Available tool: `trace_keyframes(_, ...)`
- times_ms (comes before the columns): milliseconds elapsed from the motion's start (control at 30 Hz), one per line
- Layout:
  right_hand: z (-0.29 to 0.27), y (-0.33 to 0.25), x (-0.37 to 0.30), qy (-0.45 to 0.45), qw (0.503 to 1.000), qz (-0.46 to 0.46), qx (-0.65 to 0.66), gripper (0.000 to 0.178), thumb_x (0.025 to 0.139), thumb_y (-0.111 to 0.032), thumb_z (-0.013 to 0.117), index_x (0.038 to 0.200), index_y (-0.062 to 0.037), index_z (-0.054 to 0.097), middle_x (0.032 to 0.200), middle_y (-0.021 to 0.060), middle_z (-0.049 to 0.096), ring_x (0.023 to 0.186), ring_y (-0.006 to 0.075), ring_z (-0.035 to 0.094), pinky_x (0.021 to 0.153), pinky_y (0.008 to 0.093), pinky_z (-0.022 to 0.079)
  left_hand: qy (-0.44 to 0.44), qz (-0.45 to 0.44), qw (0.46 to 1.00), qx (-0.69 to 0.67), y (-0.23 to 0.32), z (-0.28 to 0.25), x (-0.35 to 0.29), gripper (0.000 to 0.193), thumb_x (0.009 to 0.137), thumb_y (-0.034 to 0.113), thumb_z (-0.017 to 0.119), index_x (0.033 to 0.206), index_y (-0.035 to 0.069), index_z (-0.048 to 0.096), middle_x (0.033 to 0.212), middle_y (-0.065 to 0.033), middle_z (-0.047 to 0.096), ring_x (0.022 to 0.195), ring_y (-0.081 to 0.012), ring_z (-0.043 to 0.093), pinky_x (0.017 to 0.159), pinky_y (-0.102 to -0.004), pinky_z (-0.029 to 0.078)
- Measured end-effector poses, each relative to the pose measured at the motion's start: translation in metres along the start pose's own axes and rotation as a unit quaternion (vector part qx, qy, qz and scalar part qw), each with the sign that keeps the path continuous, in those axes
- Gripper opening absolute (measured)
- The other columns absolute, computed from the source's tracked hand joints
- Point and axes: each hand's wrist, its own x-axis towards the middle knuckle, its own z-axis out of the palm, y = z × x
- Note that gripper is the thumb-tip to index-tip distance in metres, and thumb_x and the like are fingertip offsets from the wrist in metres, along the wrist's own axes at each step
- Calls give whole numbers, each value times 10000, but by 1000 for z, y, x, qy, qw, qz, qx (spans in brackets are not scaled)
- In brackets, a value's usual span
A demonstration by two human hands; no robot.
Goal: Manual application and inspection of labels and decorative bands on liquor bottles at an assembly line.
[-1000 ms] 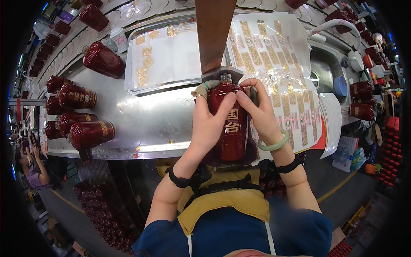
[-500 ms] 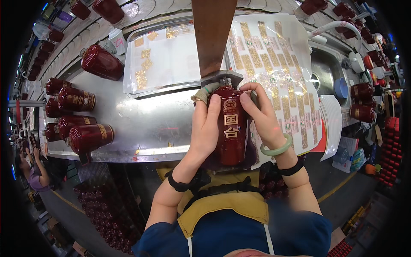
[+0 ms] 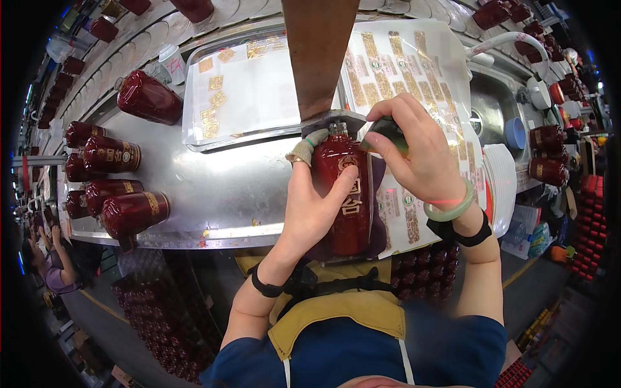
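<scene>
A dark red glazed bottle (image 3: 349, 236) with gold lettering lies in front of me on a dark cloth (image 3: 377, 238), its neck pointing away toward a brown post (image 3: 321, 58). My left hand (image 3: 310, 204) grips the bottle's left side, thumb across the lettering; one of its fingers wears a cloth finger cover (image 3: 301, 154). Above the bottle's right shoulder, my right hand (image 3: 424, 152) is closed on a dark green, smooth, flat piece (image 3: 389, 132) whose exact kind I cannot tell. The piece's edge is close to the bottle; whether it touches is unclear.
Left of me, several red bottles (image 3: 136, 213) lie on the metal worktop (image 3: 213, 187). A tray (image 3: 259, 97) carries gold stickers; sticker sheets (image 3: 414, 226) spread to the right. Beyond them is a sink (image 3: 495, 103) with a blue bowl (image 3: 515, 132). A conveyor (image 3: 226, 16) runs behind.
My right hand has lifted off the bottle's side and turned over its shoulder, bringing the dark green piece into fuller view. My left thumb has slid onto the lettering.
</scene>
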Motion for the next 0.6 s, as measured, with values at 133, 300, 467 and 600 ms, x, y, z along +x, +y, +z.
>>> trace_keyframes(133, -5, 1, 5, -39, 999, 5, 20, 232, 879, -106, 724, 1078, -55, 616, 974, 135, 601, 879, 346, 632, 755, 417, 509, 4, -3, 1000, -10, 3, 1, 2, 602, 933, 127, 732, 1431, -14, 424, 1274, -151, 625, 1159, -195, 613, 1027, -363, 476)
trace_keyframes(300, -7, 2, 9, -45, 998, -5, 51, 218, 887, -102, 713, 1072, -48, 611, 970, 139, 598, 881, 350, 629, 763, 414, 509, 12, 20, 1000, 18, 0, -1, 2, 589, 935, 131, 725, 1424, -21, 434, 1291, -159, 603, 1179, -204, 597, 1035, -363, 467)
trace_keyframes(467, -4, -1, 4, -70, 996, 11, 56, 209, 895, -121, 716, 1059, -43, 614, 945, 144, 576, 896, 346, 613, 777, 419, 504, 14, 31, 999, 28, -10, -2, -3, 594, 936, 139, 715, 1431, -41, 439, 1294, -171, 599, 1185, -209, 593, 1037, -360, 467)
trace_keyframes(600, -4, -4, 5, -53, 997, -22, 48, 270, 878, -182, 757, 1056, -42, 610, 943, 138, 565, 878, 343, 606, 768, 417, 505, 5, 36, 999, 34, -13, -3, -7, 619, 923, 139, 727, 1437, -39, 432, 1287, -164, 609, 1164, -202, 607, 1024, -359, 482)
